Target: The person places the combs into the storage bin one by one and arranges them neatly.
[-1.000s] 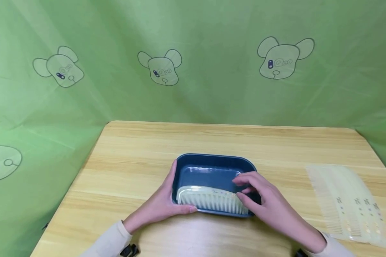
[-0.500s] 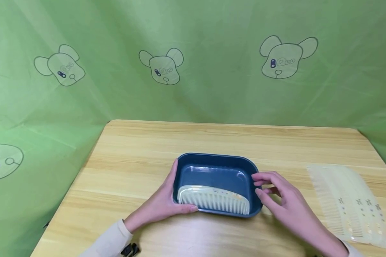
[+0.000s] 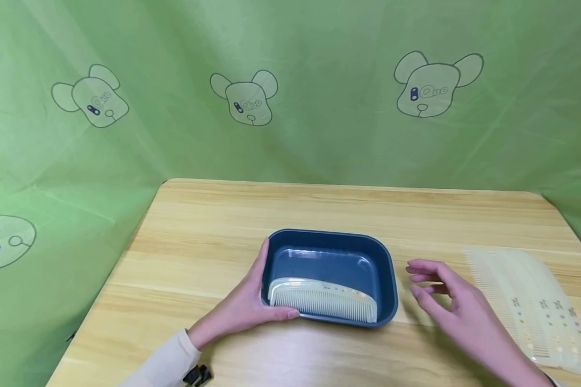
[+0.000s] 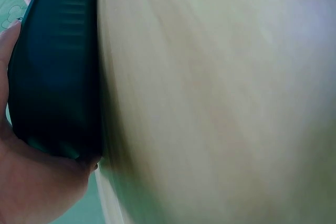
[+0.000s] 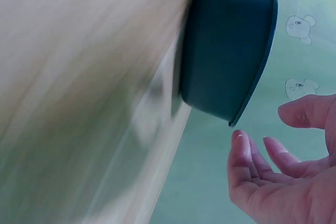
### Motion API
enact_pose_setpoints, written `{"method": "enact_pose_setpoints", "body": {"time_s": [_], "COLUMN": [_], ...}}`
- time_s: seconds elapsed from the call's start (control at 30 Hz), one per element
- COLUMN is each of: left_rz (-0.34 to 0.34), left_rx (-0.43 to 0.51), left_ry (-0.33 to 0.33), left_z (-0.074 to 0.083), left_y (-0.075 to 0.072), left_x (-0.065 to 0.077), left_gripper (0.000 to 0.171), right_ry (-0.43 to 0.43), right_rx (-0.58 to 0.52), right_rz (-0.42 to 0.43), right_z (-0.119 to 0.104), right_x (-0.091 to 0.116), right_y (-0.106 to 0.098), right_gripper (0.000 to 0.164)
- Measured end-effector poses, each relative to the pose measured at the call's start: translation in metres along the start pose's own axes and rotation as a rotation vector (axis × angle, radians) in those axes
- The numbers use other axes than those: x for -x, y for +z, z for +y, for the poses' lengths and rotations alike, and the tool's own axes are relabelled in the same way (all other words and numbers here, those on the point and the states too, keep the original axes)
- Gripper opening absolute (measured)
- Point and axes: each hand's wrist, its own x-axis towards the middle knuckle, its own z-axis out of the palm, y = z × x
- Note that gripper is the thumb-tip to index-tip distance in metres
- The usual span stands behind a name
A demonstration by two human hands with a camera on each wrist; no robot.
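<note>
A dark blue plastic tray [image 3: 326, 239] sits on the table, with one pale comb [image 3: 324, 301] lying along its near side, teeth toward me. My left hand [image 3: 244, 303] holds the tray's left end, thumb along the near rim and fingers on the left wall. In the left wrist view the hand [image 4: 37, 177] wraps the corner of the tray [image 4: 58, 66]. To the right of the tray hovers my right hand [image 3: 457, 309], apart from it, fingers loosely bent around nothing. The right wrist view has the hand [image 5: 283, 171] below the tray's corner [image 5: 228, 51].
Several pale combs [image 3: 537, 301] lie overlapped in a row on the right side of the wooden table [image 3: 203, 226], partly behind my right forearm. A green curtain [image 3: 319, 140] with bear drawings hangs behind the table and at its sides.
My right hand has come out of the tray and moved right, past its rim toward the row of combs. The left hand stays on the tray, and the comb inside has not moved.
</note>
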Motion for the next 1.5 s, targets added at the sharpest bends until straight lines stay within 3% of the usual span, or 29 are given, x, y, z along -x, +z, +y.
{"method": "enact_pose_setpoints", "body": {"time_s": [0.5, 0.77, 1.1, 1.5], "left_rz": [0.010, -0.001, -0.012, -0.009], "left_rx": [-0.002, -0.013, -0.040, -0.028], "left_ry": [-0.013, -0.012, -0.038, -0.038], "left_z": [-0.001, 0.001, 0.002, 0.001], "left_y": [0.002, 0.000, -0.001, -0.001], "left_x": [0.003, 0.000, -0.002, 0.000], "left_gripper": [0.150, 0.150, 0.151, 0.151], "right_ry": [0.127, 0.256, 0.291, 0.275], "right_rx": [0.174, 0.261, 0.312, 0.340], "right_rz": [-0.015, -0.077, -0.116, -0.118], "right_z": [0.028, 0.047, 0.067, 0.093], "right_x": [0.010, 0.017, 0.024, 0.032], "right_y": [-0.034, -0.052, -0.062, -0.068], "right_gripper": [0.053, 0.063, 0.070, 0.073]}}
